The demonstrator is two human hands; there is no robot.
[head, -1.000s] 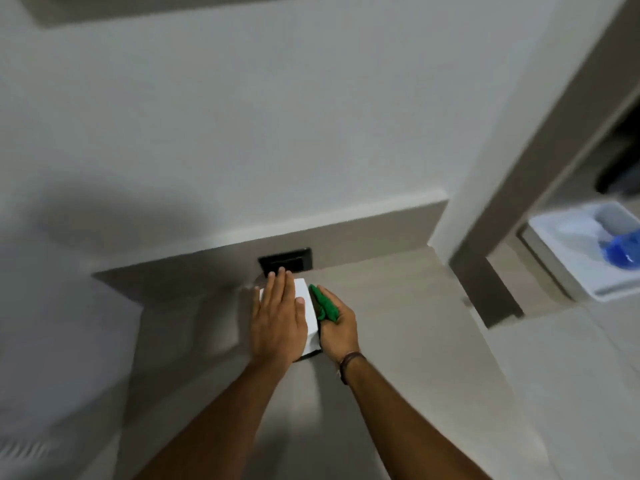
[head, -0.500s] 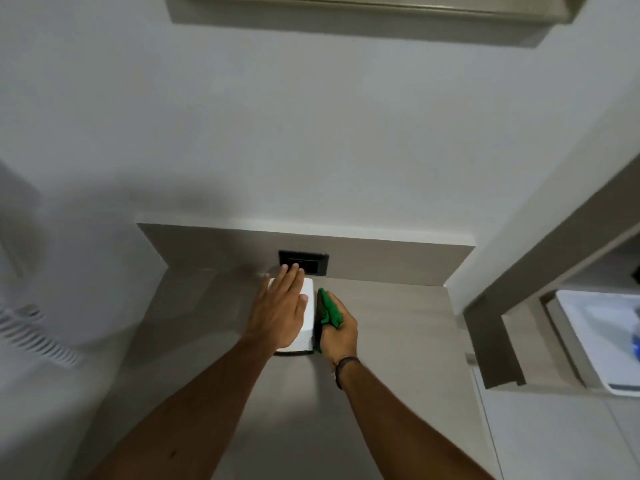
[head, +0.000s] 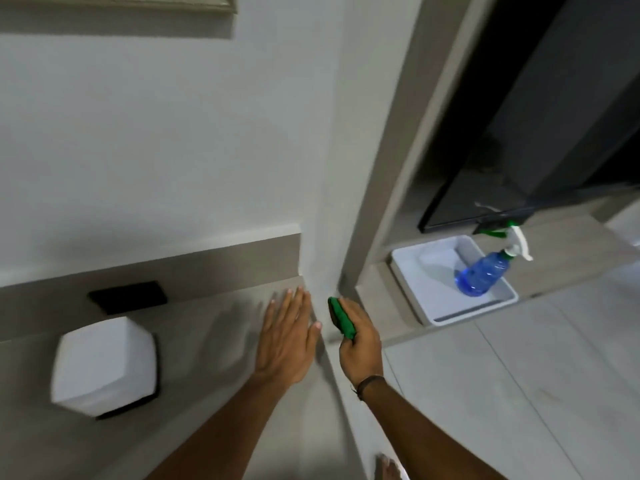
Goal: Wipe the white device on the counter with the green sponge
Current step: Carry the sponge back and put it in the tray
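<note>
Head view. The white device [head: 105,365], a smooth box with chamfered corners and a dark base edge, sits on the pale wood-grain counter [head: 214,344] at the left, just in front of a black wall socket [head: 128,296]; its outline is roughly as wide as deep, so no long axis can be told, and motion blur softens its edges. Well to its right, the left hand [head: 285,339] is spread flat, fingers extended toward the wall, apart from the device; whether the palm touches the counter cannot be told. Just beside it, past the counter's right edge, the right hand [head: 360,344] is curled around the green sponge [head: 342,319], a flat matte pad whose long axis runs up and away toward the wall corner. Farther right, a white rectangular tray [head: 414,268] holds a translucent blue spray bottle [head: 483,273], tilted, nozzle pointing up-right.
</note>
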